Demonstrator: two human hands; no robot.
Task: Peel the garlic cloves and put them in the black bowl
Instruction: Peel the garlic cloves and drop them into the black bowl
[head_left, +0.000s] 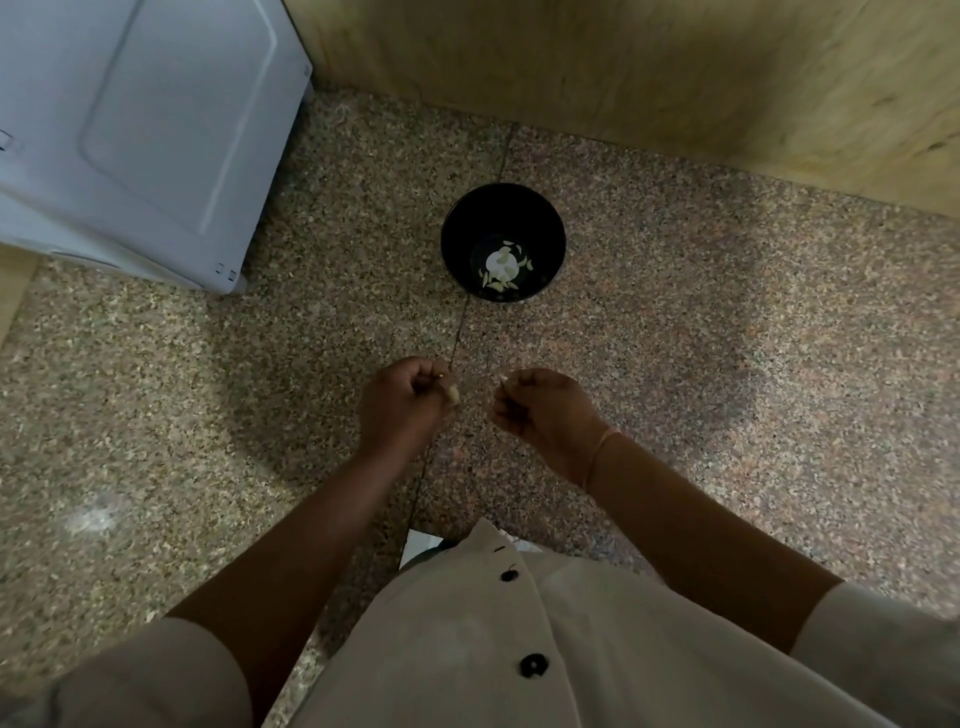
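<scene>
L hand (402, 402) and R hand (540, 410) are held just apart above the near-middle of the speckled granite counter (727, 338), over its seam. L fingers are curled, pinching a pale garlic clove (453, 396) at the fingertips, w/ the clove poking out toward the R hand. R fingers are curled too, thumb & forefinger pinching a small pale scrap (504, 382), prob. a bit of skin, too small to be sure. Black bowl (548, 223) sits on the counter beyond the hands, toward the back edge, well apart from both, w/ a handful of peeled cloves (498, 265) on its bottom. White appliance (140, 130) fills the back-left corner; wood-look wall (623, 62) runs along the back edge. Thin pink band (602, 449) on R wrist. Cream shirt (597, 649) w/ 2 black buttons at the near edge.
</scene>
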